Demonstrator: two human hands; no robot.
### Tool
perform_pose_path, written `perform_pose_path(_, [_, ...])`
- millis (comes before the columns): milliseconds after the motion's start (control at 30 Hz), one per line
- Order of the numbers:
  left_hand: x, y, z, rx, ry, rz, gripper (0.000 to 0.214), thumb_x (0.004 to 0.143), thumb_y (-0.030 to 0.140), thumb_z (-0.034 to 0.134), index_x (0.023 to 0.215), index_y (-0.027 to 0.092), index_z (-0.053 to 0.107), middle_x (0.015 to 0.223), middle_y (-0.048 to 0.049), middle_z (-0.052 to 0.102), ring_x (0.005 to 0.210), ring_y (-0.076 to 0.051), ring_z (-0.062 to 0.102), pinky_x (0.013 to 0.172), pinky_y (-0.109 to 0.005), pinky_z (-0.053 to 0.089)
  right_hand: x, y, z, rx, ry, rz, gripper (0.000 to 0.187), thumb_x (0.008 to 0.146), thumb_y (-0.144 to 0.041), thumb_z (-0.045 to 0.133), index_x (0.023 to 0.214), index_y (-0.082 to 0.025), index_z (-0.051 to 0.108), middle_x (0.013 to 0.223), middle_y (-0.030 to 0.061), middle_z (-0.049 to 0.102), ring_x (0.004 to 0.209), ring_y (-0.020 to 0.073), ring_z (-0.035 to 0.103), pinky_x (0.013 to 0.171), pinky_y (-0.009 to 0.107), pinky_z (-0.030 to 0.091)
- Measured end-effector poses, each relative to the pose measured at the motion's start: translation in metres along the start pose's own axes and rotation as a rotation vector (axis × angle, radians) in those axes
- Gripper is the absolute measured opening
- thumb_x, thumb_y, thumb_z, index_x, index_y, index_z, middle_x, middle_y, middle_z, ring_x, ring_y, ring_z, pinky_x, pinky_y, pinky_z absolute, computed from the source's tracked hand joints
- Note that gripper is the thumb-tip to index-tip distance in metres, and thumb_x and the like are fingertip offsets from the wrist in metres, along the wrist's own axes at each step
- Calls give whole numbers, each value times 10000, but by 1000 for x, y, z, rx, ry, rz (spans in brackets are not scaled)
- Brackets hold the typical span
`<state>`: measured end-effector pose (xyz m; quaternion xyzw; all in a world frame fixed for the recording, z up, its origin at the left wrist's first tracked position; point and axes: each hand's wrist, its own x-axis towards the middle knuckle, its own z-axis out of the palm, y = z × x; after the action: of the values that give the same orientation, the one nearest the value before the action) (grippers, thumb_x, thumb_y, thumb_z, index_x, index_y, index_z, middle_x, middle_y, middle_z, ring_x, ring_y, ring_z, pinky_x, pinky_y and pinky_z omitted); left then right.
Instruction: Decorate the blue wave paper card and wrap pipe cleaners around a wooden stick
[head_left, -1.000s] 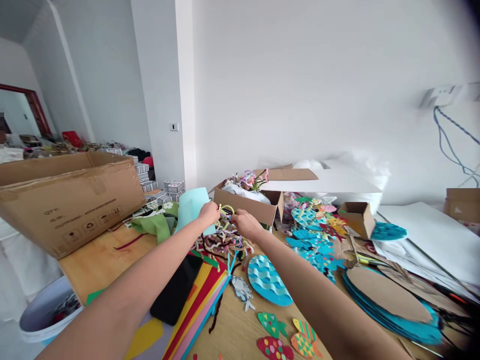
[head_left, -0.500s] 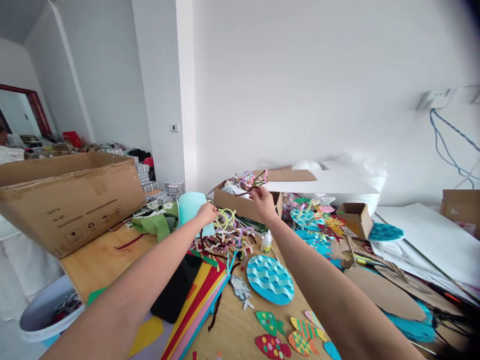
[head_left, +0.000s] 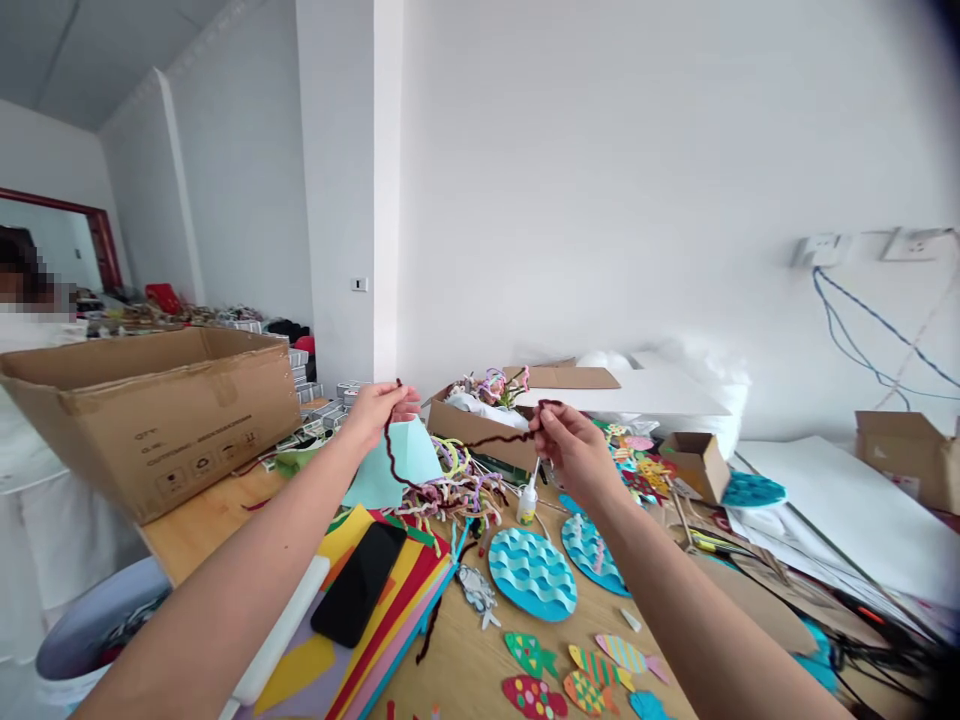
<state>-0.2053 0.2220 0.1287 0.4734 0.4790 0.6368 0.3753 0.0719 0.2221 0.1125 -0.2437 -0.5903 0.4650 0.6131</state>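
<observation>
I hold a dark brown wavy pipe cleaner [head_left: 450,447] stretched between both hands above the wooden table [head_left: 457,670]. My left hand [head_left: 379,405] pinches one end, my right hand [head_left: 568,445] pinches the other. Below them lies a tangled pile of coloured pipe cleaners [head_left: 454,492] beside a pale blue paper sheet [head_left: 394,470]. A small glue bottle [head_left: 528,503] stands just under my right hand.
A large cardboard box [head_left: 150,410] sits at the left, a smaller open box [head_left: 480,420] behind the pile. A black phone [head_left: 358,597] lies on stacked coloured sheets [head_left: 390,610]. Blue wave discs [head_left: 532,572] and paper fish [head_left: 570,670] cover the front. Another person is at far left.
Both hands rose from the pile and drew apart, pulling a brown pipe cleaner out taut between them. The camera tilted up a little.
</observation>
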Motion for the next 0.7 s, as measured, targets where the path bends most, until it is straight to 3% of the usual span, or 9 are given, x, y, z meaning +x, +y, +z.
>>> perform_pose_path(200, [-59, 52, 8, -211, -140, 81, 136, 836, 182, 566, 863, 89, 661, 830, -120, 724, 637, -143, 681, 559, -218, 533, -51, -38, 5, 34, -113, 134, 287, 736, -418, 686, 870, -187, 582, 623, -42, 526, 440, 56, 318, 408, 191, 204])
perform_pose_path(367, [-107, 81, 15, -293, -361, 59, 168, 857, 152, 527, 923, 89, 668, 824, -115, 731, 626, -156, 688, 475, -194, 516, -78, -74, 10, -16, -187, 136, 218, 783, -401, 651, 767, -190, 599, 519, -67, 398, 484, 78, 320, 461, 210, 246])
perform_pose_path(500, [-137, 96, 8, -318, -341, 83, 193, 875, 138, 487, 925, 93, 668, 770, -89, 733, 579, -140, 679, 412, -158, 473, -99, -102, 9, -168, -185, 78, 242, 792, -411, 643, 698, -191, 606, 545, -47, 451, 478, 77, 335, 456, 225, 243])
perform_pose_path(700, [-178, 106, -10, -310, -223, 32, 318, 919, 99, 338, 1087, 95, 608, 647, -31, 713, 452, -93, 615, 331, -120, 360, -135, -114, -1, -343, -285, 192, 269, 791, -436, 624, 652, -206, 630, 505, -13, 506, 473, 112, 422, 448, 246, 311])
